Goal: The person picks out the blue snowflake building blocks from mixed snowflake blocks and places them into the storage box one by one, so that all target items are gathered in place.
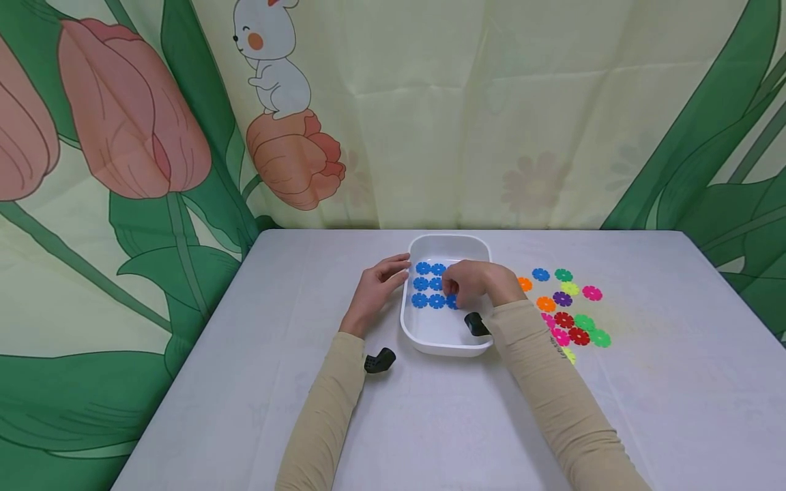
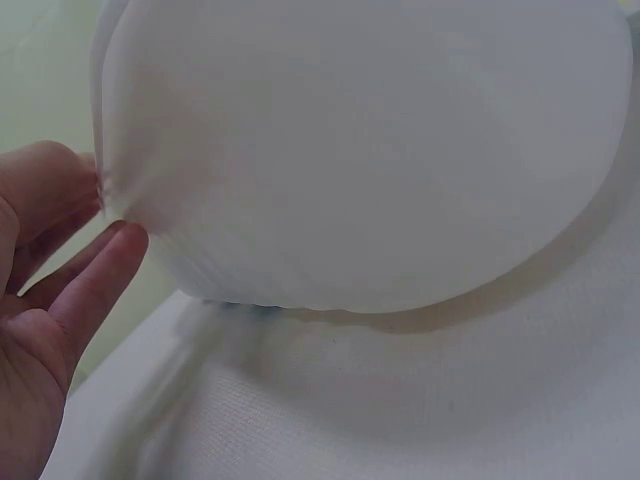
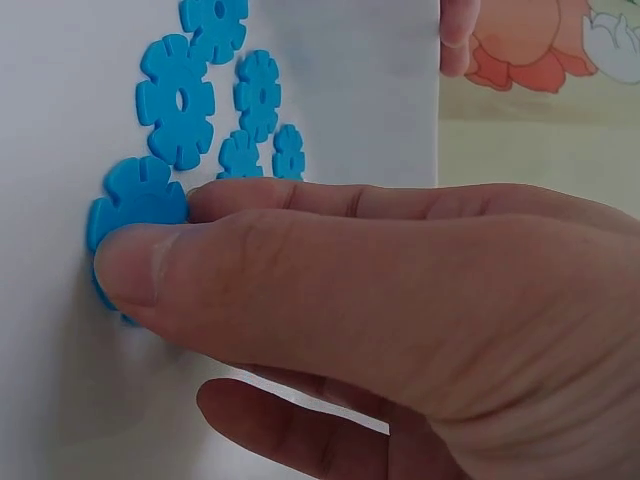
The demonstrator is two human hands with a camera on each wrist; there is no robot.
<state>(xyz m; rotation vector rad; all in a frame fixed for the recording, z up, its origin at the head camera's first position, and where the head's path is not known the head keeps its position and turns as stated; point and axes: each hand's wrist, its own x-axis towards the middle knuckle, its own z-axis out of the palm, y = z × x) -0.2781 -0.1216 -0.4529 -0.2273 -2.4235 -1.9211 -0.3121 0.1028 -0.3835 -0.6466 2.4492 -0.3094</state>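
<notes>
A white tray [image 1: 447, 337] stands on the table with rows of blue flower-shaped plastic discs [image 1: 420, 284] in its left part. My right hand [image 1: 475, 281] reaches over the tray. In the right wrist view its thumb and forefinger pinch a blue flower disc [image 3: 138, 190] low over the tray floor, at the end of a row, while the other fingers stay apart from it. At the tray's left side is my left hand [image 1: 382, 285], fingers fairly straight, fingertips [image 2: 130, 238] touching the outer wall near the rim.
Right of the tray lie several loose flower discs in red [image 1: 578, 336], green [image 1: 600, 338], orange [image 1: 545, 304], pink [image 1: 592, 293], purple [image 1: 561, 299], yellow and blue; my right forearm covers part of this group. A printed curtain [image 1: 430, 136] hangs behind the table.
</notes>
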